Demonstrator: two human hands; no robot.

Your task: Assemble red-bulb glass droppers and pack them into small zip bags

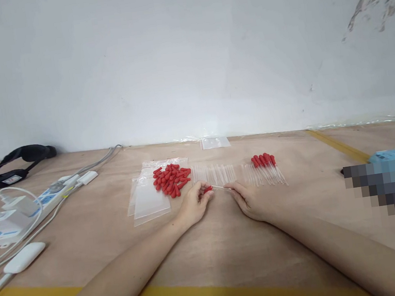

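My left hand [195, 203] pinches a red rubber dropper bulb [208, 189] in front of me. Between the two hands lies a thin clear glass tube [220, 187], its left end at the bulb; I cannot tell how far it sits inside. The fingertips of my right hand [251, 201] close on the tube's other end. Just beyond the left hand is a heap of loose red bulbs [171, 178] on clear plastic bags [149, 201]. A row of bare glass tubes [219, 172] lies behind both hands. Several droppers with red bulbs [265, 160] rest side by side at the right.
At the left stand a power strip [48, 200] with white chargers and cables, a white device [24, 257] and a black headband-like item [19, 165]. A small clear bag [216, 143] lies near the wall. A blue packet [393, 159] and a blurred area are at the right.
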